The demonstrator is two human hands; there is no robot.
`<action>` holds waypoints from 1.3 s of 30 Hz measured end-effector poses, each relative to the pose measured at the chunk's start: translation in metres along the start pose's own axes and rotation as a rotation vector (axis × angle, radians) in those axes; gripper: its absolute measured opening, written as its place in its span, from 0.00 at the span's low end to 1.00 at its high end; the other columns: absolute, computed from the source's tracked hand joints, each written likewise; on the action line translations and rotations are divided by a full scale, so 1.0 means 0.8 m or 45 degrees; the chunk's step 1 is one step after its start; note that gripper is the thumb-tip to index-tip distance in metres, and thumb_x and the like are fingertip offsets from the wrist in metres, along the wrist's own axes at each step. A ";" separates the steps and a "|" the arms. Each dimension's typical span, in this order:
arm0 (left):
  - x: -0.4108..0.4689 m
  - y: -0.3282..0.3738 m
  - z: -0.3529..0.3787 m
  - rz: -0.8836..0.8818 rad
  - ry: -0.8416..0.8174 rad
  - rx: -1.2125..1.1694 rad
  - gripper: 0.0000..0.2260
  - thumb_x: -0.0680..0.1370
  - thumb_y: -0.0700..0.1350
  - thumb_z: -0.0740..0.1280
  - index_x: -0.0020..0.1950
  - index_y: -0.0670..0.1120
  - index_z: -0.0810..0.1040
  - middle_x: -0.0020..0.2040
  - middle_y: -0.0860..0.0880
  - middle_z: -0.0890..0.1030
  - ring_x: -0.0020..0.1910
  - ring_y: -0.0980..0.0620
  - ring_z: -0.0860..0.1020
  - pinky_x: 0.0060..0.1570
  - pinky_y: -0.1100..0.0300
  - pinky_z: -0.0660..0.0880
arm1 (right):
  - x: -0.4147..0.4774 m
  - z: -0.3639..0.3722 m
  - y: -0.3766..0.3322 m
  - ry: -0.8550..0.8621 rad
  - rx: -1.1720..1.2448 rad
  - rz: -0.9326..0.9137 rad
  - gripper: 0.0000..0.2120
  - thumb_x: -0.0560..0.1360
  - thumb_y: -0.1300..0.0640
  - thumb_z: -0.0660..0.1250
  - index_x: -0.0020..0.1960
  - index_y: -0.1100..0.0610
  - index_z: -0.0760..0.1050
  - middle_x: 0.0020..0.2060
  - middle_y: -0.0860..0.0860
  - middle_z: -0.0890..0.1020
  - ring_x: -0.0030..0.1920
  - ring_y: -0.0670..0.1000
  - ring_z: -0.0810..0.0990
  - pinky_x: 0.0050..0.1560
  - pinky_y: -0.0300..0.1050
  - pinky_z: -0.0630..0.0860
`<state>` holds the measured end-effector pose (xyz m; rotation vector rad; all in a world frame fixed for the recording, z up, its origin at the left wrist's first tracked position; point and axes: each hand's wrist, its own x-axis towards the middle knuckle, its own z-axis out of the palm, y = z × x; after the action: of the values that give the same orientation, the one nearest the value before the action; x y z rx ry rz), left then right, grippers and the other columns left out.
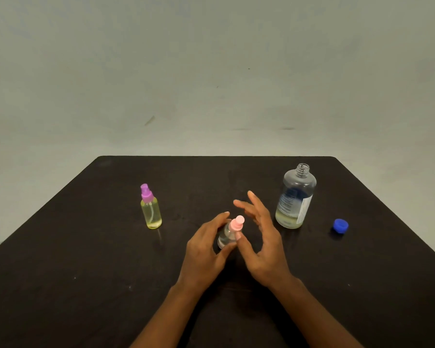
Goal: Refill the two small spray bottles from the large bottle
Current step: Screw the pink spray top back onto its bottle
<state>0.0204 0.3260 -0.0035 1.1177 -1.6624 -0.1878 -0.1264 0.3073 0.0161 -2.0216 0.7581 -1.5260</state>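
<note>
A small clear spray bottle with a pink top [230,231] stands at the middle of the black table [86,259]. My left hand [205,247] grips its body from the left. My right hand [260,234] sits just to its right, fingers spread and straight, the thumb tip touching the pink top. A second small bottle [151,209], yellow-tinted with a purple spray top, stands upright to the left. The large clear bottle [295,197] stands uncapped at the right, with a little liquid at its bottom. Its blue cap [340,226] lies further right.
A plain pale wall [211,71] rises behind the table's far edge. The dark tabletop stretches wide on both sides of my forearms.
</note>
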 end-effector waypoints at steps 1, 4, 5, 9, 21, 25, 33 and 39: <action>0.000 -0.001 0.000 0.003 0.005 0.000 0.23 0.73 0.50 0.69 0.67 0.48 0.71 0.60 0.57 0.77 0.59 0.62 0.76 0.58 0.66 0.73 | 0.000 0.000 0.001 -0.009 -0.009 -0.017 0.27 0.74 0.63 0.66 0.71 0.64 0.65 0.67 0.40 0.72 0.69 0.47 0.71 0.68 0.41 0.67; -0.001 -0.003 0.000 -0.003 0.005 0.003 0.23 0.72 0.49 0.69 0.66 0.47 0.72 0.61 0.54 0.78 0.59 0.61 0.76 0.58 0.64 0.74 | -0.001 0.003 0.004 0.035 -0.025 -0.007 0.26 0.74 0.65 0.68 0.70 0.57 0.67 0.61 0.43 0.77 0.62 0.48 0.77 0.64 0.42 0.72; -0.001 -0.003 0.000 -0.012 0.007 0.008 0.23 0.72 0.49 0.68 0.66 0.48 0.72 0.60 0.54 0.78 0.59 0.61 0.76 0.58 0.64 0.74 | -0.001 0.004 0.004 0.059 -0.035 0.002 0.26 0.74 0.61 0.69 0.70 0.52 0.67 0.57 0.45 0.79 0.60 0.49 0.78 0.63 0.43 0.72; -0.001 -0.002 0.001 -0.030 -0.006 0.021 0.23 0.73 0.51 0.67 0.66 0.51 0.70 0.59 0.52 0.78 0.59 0.62 0.76 0.58 0.68 0.73 | 0.000 0.005 0.004 0.131 -0.077 0.067 0.28 0.70 0.51 0.72 0.67 0.46 0.66 0.50 0.43 0.78 0.54 0.48 0.79 0.59 0.37 0.72; -0.001 -0.003 0.001 -0.015 0.013 0.025 0.24 0.71 0.50 0.68 0.66 0.50 0.70 0.60 0.52 0.78 0.59 0.61 0.76 0.59 0.66 0.73 | 0.000 0.006 0.002 0.099 -0.056 0.026 0.23 0.73 0.55 0.70 0.67 0.48 0.69 0.53 0.45 0.79 0.55 0.47 0.79 0.58 0.36 0.73; -0.002 -0.005 0.001 -0.008 -0.008 0.046 0.24 0.72 0.47 0.71 0.67 0.49 0.71 0.60 0.51 0.78 0.59 0.61 0.75 0.59 0.69 0.72 | 0.001 0.005 -0.001 0.110 -0.084 0.042 0.27 0.70 0.50 0.72 0.66 0.50 0.68 0.50 0.47 0.77 0.53 0.47 0.78 0.57 0.35 0.72; 0.001 0.001 0.001 0.051 0.050 0.064 0.19 0.72 0.50 0.68 0.62 0.50 0.73 0.55 0.56 0.78 0.55 0.64 0.75 0.55 0.72 0.71 | 0.000 0.005 0.000 0.056 -0.055 -0.090 0.17 0.75 0.67 0.67 0.63 0.61 0.74 0.56 0.51 0.80 0.58 0.49 0.79 0.58 0.40 0.74; 0.000 0.000 0.001 0.092 0.014 0.067 0.18 0.72 0.48 0.68 0.62 0.50 0.73 0.56 0.55 0.78 0.56 0.62 0.76 0.56 0.70 0.72 | 0.002 0.006 -0.002 0.158 -0.083 0.002 0.15 0.71 0.55 0.73 0.54 0.57 0.75 0.48 0.49 0.78 0.49 0.47 0.79 0.50 0.35 0.73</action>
<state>0.0202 0.3255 -0.0036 1.0941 -1.7038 -0.0922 -0.1211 0.3079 0.0169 -1.9861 0.8675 -1.6585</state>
